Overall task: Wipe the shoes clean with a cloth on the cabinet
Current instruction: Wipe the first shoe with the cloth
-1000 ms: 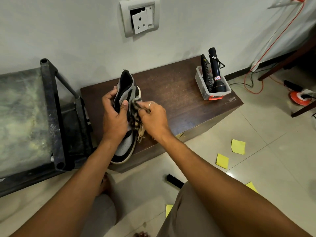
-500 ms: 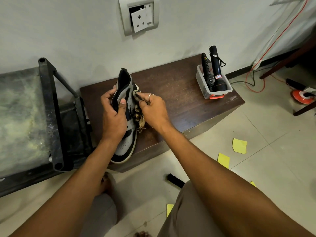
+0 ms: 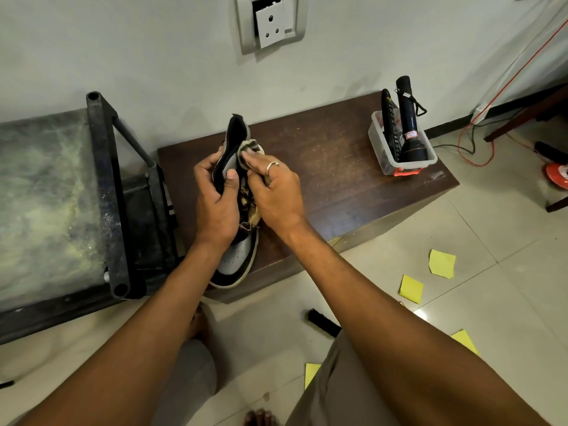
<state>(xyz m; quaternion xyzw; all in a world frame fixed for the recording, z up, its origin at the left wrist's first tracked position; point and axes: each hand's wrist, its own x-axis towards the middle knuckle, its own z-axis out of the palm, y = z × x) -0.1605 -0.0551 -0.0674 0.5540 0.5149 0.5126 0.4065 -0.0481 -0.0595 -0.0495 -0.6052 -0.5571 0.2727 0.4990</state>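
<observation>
Hands work at the tabletop (image 3: 353, 179): left hand (image 3: 216, 204) grips tight around the shoe (image 3: 235, 262), right hand (image 3: 273, 192) pinches the cloth (image 3: 250, 147) against its collar.

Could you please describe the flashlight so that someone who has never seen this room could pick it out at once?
Start at the dark brown cabinet against the wall; on its far right end sits a clear plastic tub. The flashlight stands in that tub, wide head down, with a loop strap near its top. It is round and taller than the flat black remote leaning beside it.
</observation>
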